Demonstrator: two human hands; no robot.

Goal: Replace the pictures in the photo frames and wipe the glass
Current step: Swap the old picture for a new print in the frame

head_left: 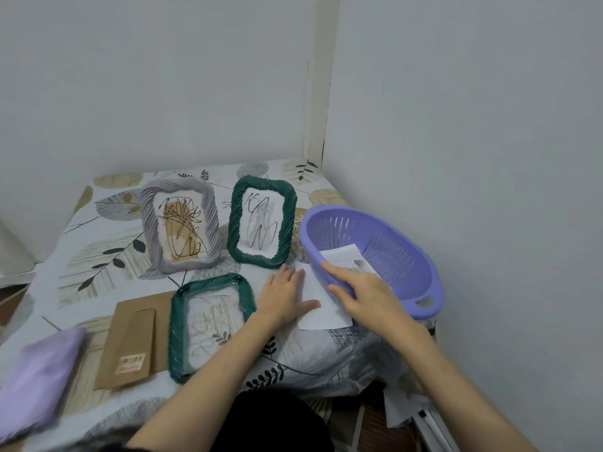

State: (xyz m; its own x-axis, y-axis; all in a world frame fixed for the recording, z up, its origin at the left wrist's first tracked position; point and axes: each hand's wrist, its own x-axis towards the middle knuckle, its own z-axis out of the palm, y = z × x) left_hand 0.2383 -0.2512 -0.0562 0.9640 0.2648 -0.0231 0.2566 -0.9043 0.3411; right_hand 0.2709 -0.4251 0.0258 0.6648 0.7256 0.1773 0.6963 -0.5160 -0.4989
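Left hand (283,298) flat on white paper (321,308), right hand (362,296) gripping purple basket (391,256) rim

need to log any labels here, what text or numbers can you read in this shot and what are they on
No text can be read.
Sticker on the brown backing board: a barcode and print, too blurred to read.
Paper in the purple basket: a small printed mark, too small to read.
Pictures in the frames: scribbled lines only, no words.
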